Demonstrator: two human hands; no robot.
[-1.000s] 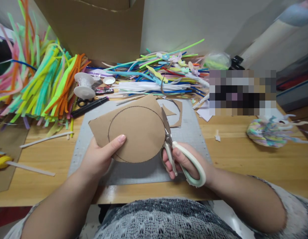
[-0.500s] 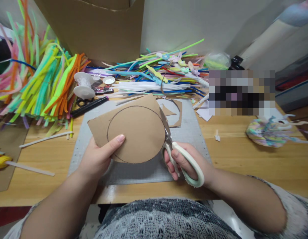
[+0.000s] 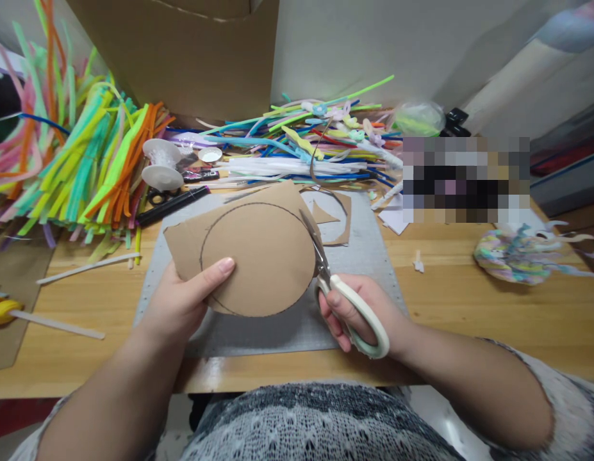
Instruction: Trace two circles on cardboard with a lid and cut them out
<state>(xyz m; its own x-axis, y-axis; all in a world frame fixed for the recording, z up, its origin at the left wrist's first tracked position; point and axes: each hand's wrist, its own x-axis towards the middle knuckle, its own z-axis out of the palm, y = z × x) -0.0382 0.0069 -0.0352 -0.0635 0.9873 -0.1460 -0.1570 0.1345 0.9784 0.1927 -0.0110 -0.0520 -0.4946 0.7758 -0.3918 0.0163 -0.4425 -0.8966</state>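
Note:
A piece of brown cardboard (image 3: 261, 256) with a dark circle drawn on it is gripped at its lower left by my left hand (image 3: 191, 294). The thumb lies on top of the board; the other fingers are hidden beneath. My right hand (image 3: 354, 307) is wrapped round the pale handles of the scissors (image 3: 359, 314). Their blades are at the cardboard's right side, along the drawn line, with the tip pointing up and away from me. The lower right edge of the board follows the curve of the circle. Under the board lies a grey cutting mat (image 3: 272, 339).
Cardboard offcuts (image 3: 342, 234) lie on the mat behind the scissors. Bundles of coloured pipe cleaners (image 3: 85, 166) fill the back left, more (image 3: 297, 163) along the back. A spool (image 3: 163, 164), a black marker (image 3: 174, 205), a glue gun (image 3: 1, 310) and a fluffy pastel bundle (image 3: 512, 253) stand around.
The cardboard and my left hand have shifted slightly left. The scissors' blades have swung a little leftward and lie further along the circle's right edge, nearly closed.

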